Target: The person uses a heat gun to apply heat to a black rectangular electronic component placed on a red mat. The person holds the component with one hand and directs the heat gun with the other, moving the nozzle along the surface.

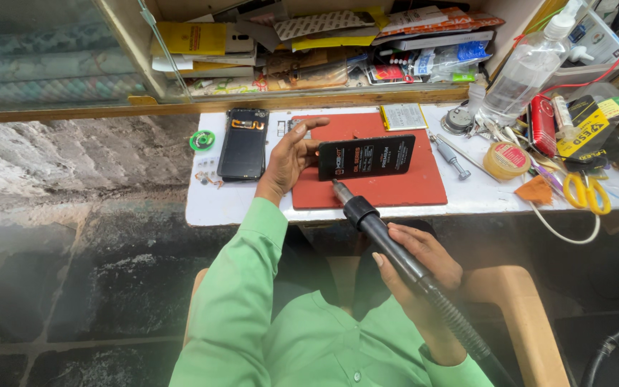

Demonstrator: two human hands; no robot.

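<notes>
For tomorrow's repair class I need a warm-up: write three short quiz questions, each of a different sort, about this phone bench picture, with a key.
1. True or false: the left hand steadies the black phone battery on the red mat.
2. The right hand grips: A scissors, B hot-air wand, C tape?
3. What lies left of the mat?

Key: 1 true. 2 B. 3 An opened black phone.

Inspector: How many views are there, and from where?

Assessor: One only, worn on the person's head. It looks steeply down and forward over the green sleeves onto the white bench, at close range.

Inspector: Its limits?

Assessor: The shelf crosses the top edge; the lap fills the bottom. No second view shares the scene.
</notes>
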